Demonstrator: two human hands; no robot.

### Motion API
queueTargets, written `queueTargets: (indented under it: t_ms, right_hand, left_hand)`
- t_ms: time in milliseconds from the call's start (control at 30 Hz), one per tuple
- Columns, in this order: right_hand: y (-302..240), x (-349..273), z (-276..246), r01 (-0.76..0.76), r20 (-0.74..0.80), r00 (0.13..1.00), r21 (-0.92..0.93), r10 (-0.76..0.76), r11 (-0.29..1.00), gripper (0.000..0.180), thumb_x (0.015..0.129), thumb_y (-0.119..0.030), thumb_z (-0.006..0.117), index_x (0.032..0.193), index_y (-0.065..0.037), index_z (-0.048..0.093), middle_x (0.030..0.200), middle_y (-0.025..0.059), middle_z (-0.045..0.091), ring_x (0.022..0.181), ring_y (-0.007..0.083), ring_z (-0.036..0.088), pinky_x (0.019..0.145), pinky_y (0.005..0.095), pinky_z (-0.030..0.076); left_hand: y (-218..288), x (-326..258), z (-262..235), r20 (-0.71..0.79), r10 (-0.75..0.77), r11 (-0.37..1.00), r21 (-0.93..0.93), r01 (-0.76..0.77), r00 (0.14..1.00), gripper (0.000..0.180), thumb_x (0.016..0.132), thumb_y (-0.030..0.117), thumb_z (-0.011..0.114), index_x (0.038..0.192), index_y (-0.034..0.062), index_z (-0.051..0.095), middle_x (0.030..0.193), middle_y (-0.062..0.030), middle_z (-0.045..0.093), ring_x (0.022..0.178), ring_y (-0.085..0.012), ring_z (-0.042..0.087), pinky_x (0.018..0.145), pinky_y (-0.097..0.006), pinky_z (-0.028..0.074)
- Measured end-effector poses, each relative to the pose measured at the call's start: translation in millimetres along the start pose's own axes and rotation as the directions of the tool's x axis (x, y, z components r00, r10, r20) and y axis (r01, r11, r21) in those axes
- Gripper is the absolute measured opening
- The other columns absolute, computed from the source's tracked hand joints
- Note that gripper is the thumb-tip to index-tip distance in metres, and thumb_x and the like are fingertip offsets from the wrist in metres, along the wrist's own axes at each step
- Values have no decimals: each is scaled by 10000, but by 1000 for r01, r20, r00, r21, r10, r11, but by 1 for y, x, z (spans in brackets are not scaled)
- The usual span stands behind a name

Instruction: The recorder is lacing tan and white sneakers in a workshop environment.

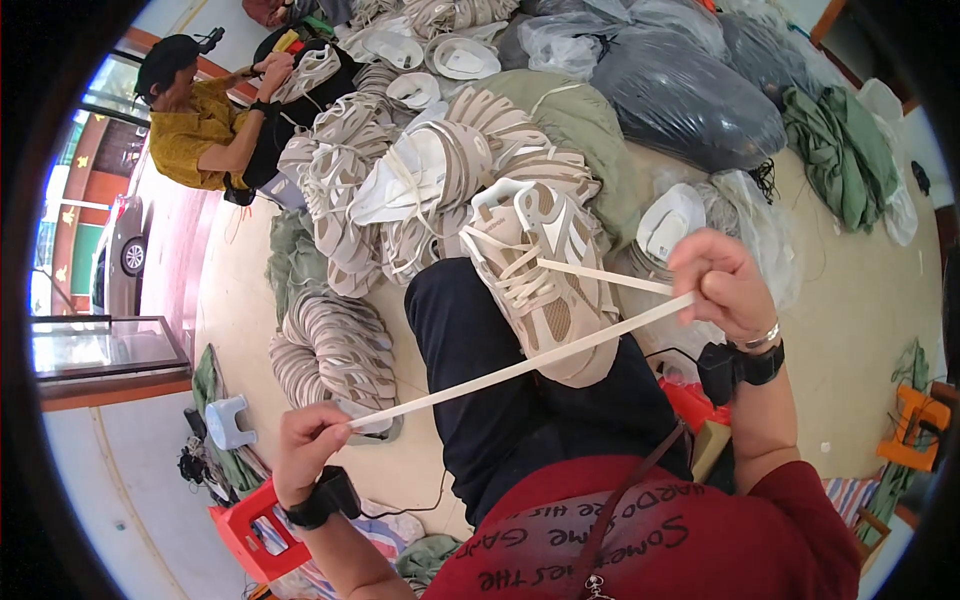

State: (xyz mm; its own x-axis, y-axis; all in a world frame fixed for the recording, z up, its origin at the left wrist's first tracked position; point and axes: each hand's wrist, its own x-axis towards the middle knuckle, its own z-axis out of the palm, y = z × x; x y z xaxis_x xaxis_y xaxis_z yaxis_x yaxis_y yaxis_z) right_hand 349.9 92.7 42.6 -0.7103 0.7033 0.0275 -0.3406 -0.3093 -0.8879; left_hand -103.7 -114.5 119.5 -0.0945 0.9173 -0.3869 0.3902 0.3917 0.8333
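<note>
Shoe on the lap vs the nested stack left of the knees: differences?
The shoe is a single piece; the stack is many nested layers. The shoe rests on dark trousers; the stack lies lower, near the floor. The shoe carries threaded lacing; none shows on the stack. Both are beige and white.

The right hand is hiding the stretch of shoelace inside its curled fingers, while the left hand is probably covering the lace's free end. The sneaker is keeping its underside out of sight. The dark plastic sack is obscuring its contents. The lower edge is cutting off the red T-shirt.
</note>
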Motion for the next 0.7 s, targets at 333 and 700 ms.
queueTargets:
  t_ms: [333, 700]
  right_hand:
    - [44, -8, -59, 419, -381, 886, 416, -263, 807, 294, 1029, -265, 457, 1159, -10, 525, 617, 2, 494, 417, 51, 285, 409, 223, 272]
    - [54, -16, -76, 232, -688, 726, 259, 11, 938, 135, 974, -209, 536, 994, -81, 576, 602, -33, 506, 407, 46, 316, 398, 224, 276]
  left_hand:
    - [2, 58, 37, 103, -123, 992, -26, 126, 987, 96, 899, 65, 656, 924, -15, 704, 699, 59, 567, 624, -17, 449, 548, -199, 339]
    - [-4, 74, 66, 173, -126, 992, 8, 127, 977, 142, 922, 148, 654, 919, 29, 730, 669, 60, 553, 602, -17, 426, 512, -214, 327]
